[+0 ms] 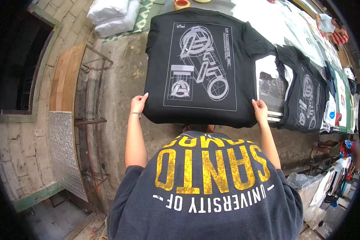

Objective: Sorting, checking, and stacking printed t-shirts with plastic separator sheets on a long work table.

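The black printed shirt (202,70) is at 12 o'clock, left hand (138,105) pinching its 8 o'clock edge, right hand (261,111) its 4 o'clock, so an uneven tug or slipping pinch could crease it or disturb the second shirt (307,89) at its 3 o'clock.

Room over floor (124,80) left of black shirt (202,70); second shirt (307,94) obstructs right.

The head view looks steeply down from the wearer's own head, its wide fisheye bending straight edges at the sides; the wearer's shirt front (212,172) sits nearest, the left hand (138,104) and right hand (260,111) farther out
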Demonstrator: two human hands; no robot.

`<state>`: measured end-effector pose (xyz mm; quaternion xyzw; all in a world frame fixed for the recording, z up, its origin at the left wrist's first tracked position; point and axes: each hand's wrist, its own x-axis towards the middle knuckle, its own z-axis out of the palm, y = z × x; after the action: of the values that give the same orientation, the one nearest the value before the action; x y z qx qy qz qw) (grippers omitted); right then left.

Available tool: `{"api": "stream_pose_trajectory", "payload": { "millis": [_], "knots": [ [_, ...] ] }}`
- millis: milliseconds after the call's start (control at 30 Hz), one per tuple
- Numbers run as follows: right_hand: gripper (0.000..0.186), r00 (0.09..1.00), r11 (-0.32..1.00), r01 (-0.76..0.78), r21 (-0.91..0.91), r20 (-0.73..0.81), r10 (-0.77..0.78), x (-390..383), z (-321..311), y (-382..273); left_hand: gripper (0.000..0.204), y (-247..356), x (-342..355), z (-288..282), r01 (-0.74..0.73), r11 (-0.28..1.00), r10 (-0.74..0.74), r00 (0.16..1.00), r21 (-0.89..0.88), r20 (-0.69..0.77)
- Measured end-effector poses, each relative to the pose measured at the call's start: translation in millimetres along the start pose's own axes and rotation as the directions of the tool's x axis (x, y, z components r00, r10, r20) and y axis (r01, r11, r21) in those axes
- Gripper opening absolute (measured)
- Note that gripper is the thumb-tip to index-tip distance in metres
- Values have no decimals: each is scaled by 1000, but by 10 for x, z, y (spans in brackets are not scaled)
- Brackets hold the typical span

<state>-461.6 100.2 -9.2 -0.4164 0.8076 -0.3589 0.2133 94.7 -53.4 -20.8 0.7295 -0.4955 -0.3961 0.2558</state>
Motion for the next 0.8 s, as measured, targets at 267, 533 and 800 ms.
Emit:
{"api": "stream_pose_trajectory", "payload": {
  "millis": [267,533,800],
  "knots": [
    [21,997,750,68,658,-20,-73,-30,-403,-802,32,295,-219,-169,-376,921,373,927,-102,-46],
    [9,867,180,494,851,-467,-173,-100,-2008,-1742,36,2113,-1243,-685,-585,360,343,807,-727,-480],
    [15,365,435,876,210,-877,-312,367,-4757,-1262,30,4518,-2443,542,-960,146,807,255,-239,-533]
  ]
}}
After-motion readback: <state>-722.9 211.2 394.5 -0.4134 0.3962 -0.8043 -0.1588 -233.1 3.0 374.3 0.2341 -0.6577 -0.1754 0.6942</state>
